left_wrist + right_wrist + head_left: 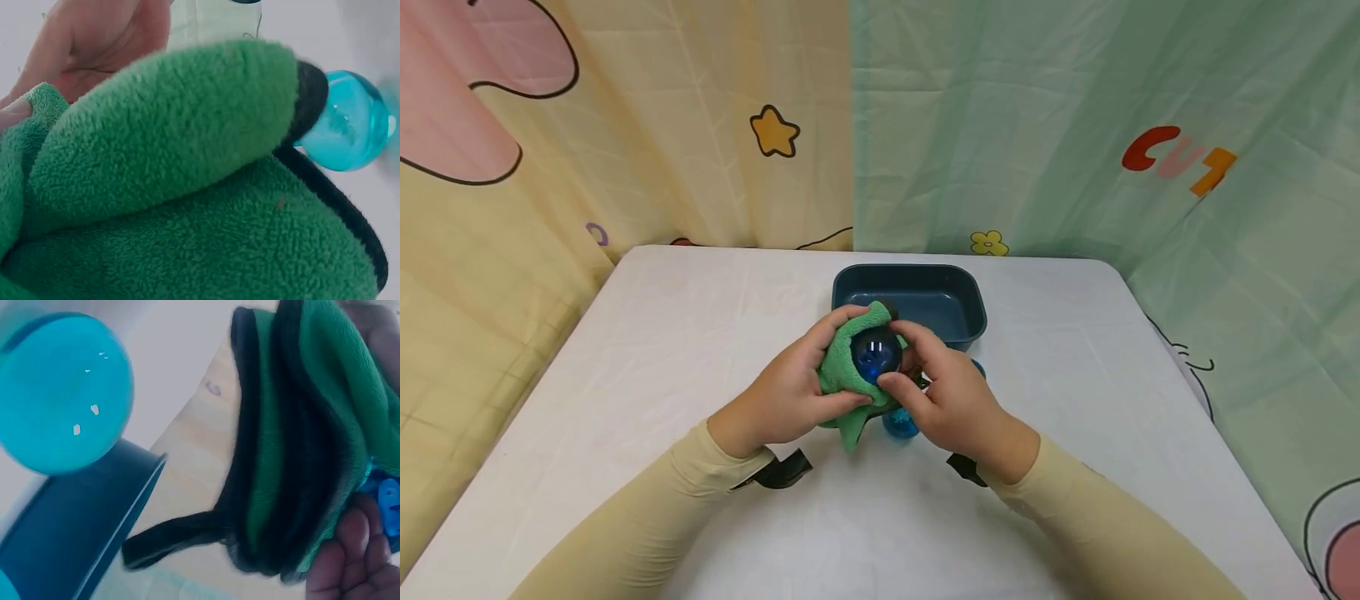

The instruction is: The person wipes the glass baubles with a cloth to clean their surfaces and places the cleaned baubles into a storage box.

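Note:
A green towelling cloth (837, 367) with a dark edge is wrapped partway round a shiny dark blue ball (876, 354). My left hand (782, 396) grips the cloth from the left, its thumb lying along the near side. On the other side my right hand (958, 400) holds the ball between thumb and fingers. The right wrist view shows the cloth's folds (331, 425) and a dark loop (175, 537) hanging from it; curled fingertips (353, 550) sit beside them. The ball's underside is hidden by cloth and hands.
Behind the hands stands a dark blue rectangular basin (943, 304). A light blue transparent ball (901, 423) lies on the white table (700, 317) beneath the cloth. Another blue round thing (978, 367) shows partly behind the right hand. Printed curtains (925, 125) hang beyond the table.

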Tool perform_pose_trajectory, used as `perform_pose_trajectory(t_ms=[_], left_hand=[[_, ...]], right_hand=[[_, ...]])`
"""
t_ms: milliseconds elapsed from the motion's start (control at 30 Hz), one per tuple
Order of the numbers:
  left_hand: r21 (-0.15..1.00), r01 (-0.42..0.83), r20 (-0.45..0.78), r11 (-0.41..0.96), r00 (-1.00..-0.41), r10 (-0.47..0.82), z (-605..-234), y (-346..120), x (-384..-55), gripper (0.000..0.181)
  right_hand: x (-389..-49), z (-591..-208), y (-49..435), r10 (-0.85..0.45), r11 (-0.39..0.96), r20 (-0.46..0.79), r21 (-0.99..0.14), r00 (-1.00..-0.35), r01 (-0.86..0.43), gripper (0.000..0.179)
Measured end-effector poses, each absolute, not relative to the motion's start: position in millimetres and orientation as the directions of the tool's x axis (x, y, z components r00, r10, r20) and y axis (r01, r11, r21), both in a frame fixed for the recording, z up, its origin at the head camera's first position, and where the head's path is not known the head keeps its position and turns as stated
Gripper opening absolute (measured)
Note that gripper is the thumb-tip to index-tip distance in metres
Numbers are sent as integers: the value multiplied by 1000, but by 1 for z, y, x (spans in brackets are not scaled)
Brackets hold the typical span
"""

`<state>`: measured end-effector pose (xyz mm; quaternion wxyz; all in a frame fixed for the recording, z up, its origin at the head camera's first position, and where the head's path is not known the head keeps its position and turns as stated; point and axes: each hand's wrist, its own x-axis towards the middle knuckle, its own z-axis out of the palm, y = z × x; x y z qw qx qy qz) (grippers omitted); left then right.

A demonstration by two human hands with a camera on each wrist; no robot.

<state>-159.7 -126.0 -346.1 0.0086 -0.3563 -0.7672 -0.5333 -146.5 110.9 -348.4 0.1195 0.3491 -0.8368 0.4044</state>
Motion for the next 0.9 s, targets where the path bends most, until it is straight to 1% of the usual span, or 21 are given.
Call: perform_pose_trajectory(t_ms=[133,200,233,300,433,500,567,633,733,800,833,867,900], left_hand=[[798,576,421,178,-743,520,-345,-127,-161,87],[796,581,425,172,-737,525,-344,-128,-161,86],[794,582,423,173,-734,531,-344,-128,-161,86],[797,579,416,171,-732,540,-344,-127,-160,86],[812,558,394,169,-738,548,-344,-125,-159,85],[813,557,390,169,-737,552,-345,-125,-159,85],[808,564,395,174,-736,549,-345,-125,-159,85],[802,573,408,171,-734,543,-345,-126,-159,86],[802,574,413,165,-733,540,-344,-127,-158,87],[805,573,416,152,-729,544,-343,-127,-158,86],[805,574,417,148,-726,548,-344,-127,-159,86],[806,573,415,145,-724,551,-344,-126,-159,86],[807,573,416,141,-722,553,-344,-126,-159,85]], right_hand=[[-147,-348,111,-544,404,537,-506,-645,-762,68],[-148,-348,111,-551,432,535,-474,-641,-767,64],[-148,-348,111,-550,448,526,-468,-648,-761,62],[-147,-348,111,-530,479,503,-487,-682,-731,58],[-146,-348,110,-472,489,448,-584,-759,-648,46],[-146,-349,111,-466,470,436,-616,-770,-633,44],[-146,-349,112,-492,444,443,-613,-750,-653,52],[-147,-349,113,-538,415,477,-568,-695,-711,61],[-148,-349,115,-588,427,548,-416,-596,-803,69],[-149,-350,115,-592,460,586,-317,-553,-829,68],[-148,-350,114,-589,483,587,-296,-556,-824,66],[-148,-350,114,-578,504,576,-305,-578,-808,64],[-147,-349,113,-563,516,554,-344,-613,-784,63]])
